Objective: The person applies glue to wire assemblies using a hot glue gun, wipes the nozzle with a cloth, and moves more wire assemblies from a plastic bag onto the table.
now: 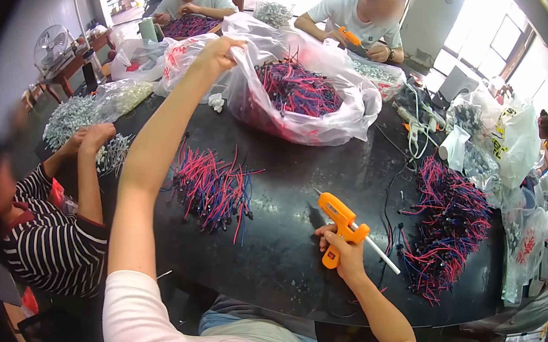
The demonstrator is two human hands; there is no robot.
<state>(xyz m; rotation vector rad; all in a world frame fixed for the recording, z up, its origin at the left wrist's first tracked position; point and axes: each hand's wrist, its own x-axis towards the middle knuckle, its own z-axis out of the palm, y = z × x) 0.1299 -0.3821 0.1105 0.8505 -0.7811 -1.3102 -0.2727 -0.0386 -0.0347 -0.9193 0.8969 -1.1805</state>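
Observation:
My left hand (218, 55) is stretched far forward, its fingers closed on the rim of a clear plastic bag (318, 134). Inside the bag lies a heap of red and blue wires (299, 88). An orange glue gun (338, 211) is gripped in my right hand (346, 251) over the dark table, its nozzle pointing up and left and a white glue stick (382, 254) sticking out behind. Between my arms, a loose pile of red and blue wires (214, 185) lies on the tabletop. A larger wire pile (445, 229) is to the right of the glue gun.
The black table (277, 265) carries a power strip with cables (419, 123) at the back right. A person in a striped top (55, 248) works at the left beside pale parts (69, 119). Two people sit across, one holding an orange glue gun (349, 36). Plastic bags (523, 244) hang at right.

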